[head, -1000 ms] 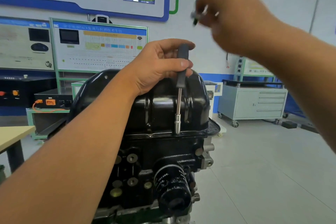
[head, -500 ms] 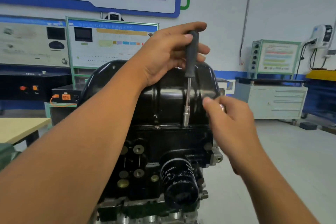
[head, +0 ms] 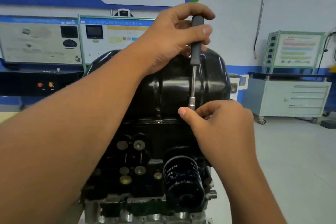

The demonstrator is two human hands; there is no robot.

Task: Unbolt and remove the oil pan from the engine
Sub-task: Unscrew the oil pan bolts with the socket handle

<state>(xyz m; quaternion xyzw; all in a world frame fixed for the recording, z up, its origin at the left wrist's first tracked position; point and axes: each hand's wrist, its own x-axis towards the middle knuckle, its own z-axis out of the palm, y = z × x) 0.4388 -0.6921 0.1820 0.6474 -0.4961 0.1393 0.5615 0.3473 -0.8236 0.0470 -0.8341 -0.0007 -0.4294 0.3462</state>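
The oil pan (head: 174, 85), glossy black and domed, sits on top of the upturned engine (head: 145, 151) in the middle of the view, its flange lying along the block's upper edge. A nut driver (head: 195, 63) stands upright against the pan's near face, with its black handle up and its silver socket end down at the flange. The left hand (head: 174, 40) grips the handle, thumb across the front and fingers curled round behind. The right hand (head: 218, 123) is at the socket end, thumb and fingers pinched together right beside the tip; what they pinch is hidden by the fingers. Below the flange, the block's face carries several round plugs and a black oil filter (head: 183, 182) jutting toward the camera. Behind the engine stand display panels (head: 116, 36) against the wall, wall posters above them, and to the right a grey wheeled cabinet (head: 294, 98) on the pale floor.
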